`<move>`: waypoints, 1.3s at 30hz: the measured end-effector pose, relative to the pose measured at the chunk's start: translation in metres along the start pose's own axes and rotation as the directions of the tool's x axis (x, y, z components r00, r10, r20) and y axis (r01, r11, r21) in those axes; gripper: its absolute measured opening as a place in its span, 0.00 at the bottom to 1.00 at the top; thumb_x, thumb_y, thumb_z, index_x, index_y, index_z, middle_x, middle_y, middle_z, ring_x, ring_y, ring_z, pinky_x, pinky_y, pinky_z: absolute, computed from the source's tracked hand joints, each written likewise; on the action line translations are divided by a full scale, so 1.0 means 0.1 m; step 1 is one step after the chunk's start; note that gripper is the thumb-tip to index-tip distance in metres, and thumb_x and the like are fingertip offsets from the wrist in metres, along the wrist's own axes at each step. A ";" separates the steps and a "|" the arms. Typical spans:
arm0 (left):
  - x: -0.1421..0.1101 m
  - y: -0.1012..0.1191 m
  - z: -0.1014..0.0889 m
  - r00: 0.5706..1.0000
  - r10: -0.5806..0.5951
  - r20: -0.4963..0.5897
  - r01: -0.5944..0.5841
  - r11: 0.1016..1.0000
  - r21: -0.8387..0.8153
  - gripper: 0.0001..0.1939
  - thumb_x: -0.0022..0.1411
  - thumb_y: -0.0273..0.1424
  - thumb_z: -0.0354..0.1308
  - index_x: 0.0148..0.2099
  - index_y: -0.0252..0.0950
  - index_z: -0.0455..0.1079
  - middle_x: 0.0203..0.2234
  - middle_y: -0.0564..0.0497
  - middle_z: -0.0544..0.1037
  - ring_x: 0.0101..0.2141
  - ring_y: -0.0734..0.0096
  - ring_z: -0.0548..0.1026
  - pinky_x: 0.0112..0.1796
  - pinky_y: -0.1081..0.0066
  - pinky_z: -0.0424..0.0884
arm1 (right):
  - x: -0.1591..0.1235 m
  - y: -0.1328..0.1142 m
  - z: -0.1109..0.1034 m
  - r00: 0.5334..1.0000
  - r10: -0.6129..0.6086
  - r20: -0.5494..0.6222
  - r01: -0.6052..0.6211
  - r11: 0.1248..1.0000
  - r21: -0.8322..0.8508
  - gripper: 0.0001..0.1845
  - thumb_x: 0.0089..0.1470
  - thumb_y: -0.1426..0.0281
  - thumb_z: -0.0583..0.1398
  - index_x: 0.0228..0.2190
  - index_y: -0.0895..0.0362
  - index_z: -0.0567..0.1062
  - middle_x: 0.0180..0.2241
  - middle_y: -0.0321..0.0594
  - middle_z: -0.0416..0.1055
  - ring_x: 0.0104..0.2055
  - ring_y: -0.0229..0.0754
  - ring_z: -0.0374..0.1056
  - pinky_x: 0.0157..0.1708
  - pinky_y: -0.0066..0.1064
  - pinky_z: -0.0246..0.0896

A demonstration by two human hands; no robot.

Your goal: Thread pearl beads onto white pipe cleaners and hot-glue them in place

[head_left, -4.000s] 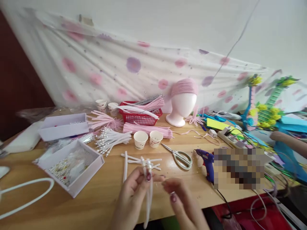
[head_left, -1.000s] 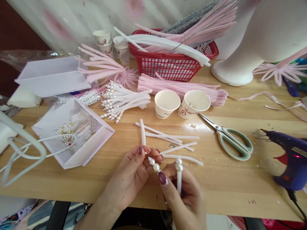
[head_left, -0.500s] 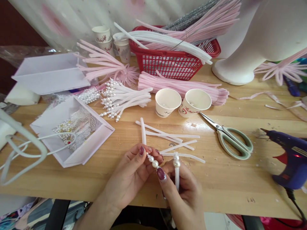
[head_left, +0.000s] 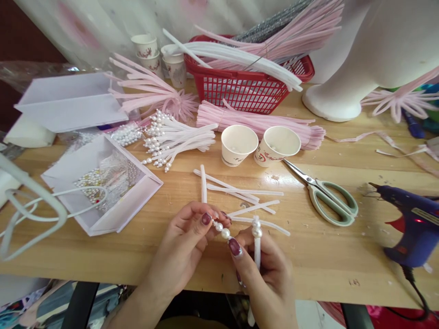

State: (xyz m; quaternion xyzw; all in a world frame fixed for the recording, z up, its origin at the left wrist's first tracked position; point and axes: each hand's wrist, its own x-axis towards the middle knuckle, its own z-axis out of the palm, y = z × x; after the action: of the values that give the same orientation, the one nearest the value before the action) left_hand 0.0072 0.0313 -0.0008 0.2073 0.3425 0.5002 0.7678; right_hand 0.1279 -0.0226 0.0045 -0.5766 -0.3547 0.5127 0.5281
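- Steadying a short row of glossy white pearl beads (head_left: pixel 225 233) over the pale wooden table (head_left: pixel 123 262) seems the current step.
- Left hand (head_left: pixel 181 251): fingertips clamped on its upper end.
- Right hand (head_left: pixel 270 281): thumb pressed at its lower end, fingers curled round a fuzzy white pearl-tipped stem (head_left: pixel 257 249).
- Next move calls for firm, aligned pinches.

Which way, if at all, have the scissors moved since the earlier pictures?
No: the scissors show no shift. Their tip still lies beside the base of the right-hand front cup, handles pointing away.
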 end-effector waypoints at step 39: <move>0.00 -0.01 0.02 0.995 0.094 -0.022 -0.088 0.980 0.179 0.07 0.55 0.39 0.74 0.31 0.43 0.85 0.33 0.53 0.83 0.35 0.74 0.78 0.41 0.77 0.73 | 0.00 -0.04 -0.10 0.998 0.060 0.037 -0.060 0.998 -0.009 0.20 0.59 0.53 0.64 0.26 0.54 0.73 0.19 0.28 0.58 0.20 0.35 0.48 0.20 0.30 0.43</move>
State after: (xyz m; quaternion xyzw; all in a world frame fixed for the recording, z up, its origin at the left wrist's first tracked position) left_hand 0.0087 0.0307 0.0002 0.2830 0.3875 0.5052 0.7173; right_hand 0.1382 -0.0241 0.0079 -0.5793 -0.3493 0.5375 0.5034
